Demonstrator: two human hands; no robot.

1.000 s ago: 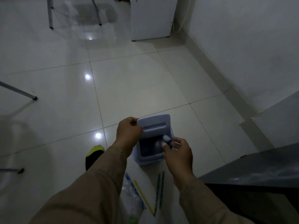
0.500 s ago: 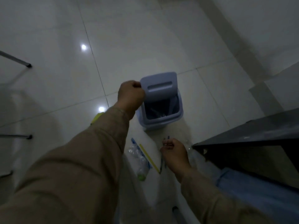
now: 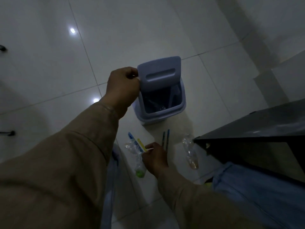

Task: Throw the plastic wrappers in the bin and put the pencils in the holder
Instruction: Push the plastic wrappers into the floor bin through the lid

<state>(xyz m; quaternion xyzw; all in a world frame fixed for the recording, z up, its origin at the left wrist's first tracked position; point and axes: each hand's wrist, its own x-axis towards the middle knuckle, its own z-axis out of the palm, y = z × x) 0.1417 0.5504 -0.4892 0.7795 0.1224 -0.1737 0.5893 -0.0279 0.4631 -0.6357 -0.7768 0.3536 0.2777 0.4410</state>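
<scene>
A lilac swing-lid bin (image 3: 162,111) stands on the white tiled floor. My left hand (image 3: 123,86) grips the left edge of its lid (image 3: 159,73) and holds it tilted open; clear plastic shows inside. In front of the bin lie a crumpled clear plastic wrapper (image 3: 134,150), a blue pencil (image 3: 132,138) and a yellow pencil (image 3: 141,144) across it, and two dark blue pencils (image 3: 165,139) side by side. My right hand (image 3: 154,158) is down at the wrapper's right edge, fingers pinched on it. A second clear wrapper (image 3: 189,152) lies further right. No holder is in view.
A dark table (image 3: 247,129) juts in from the right, close to the second wrapper. My knees in light blue trousers (image 3: 250,189) are below it. Thin metal furniture feet (image 3: 9,133) rest on the floor at far left. A wall skirting runs along the upper right.
My right hand left the bin's mouth, dropped to the floor and shifted left from the dark blue pencils to the wrapper. My left hand kept the lid open. The view tilted down.
</scene>
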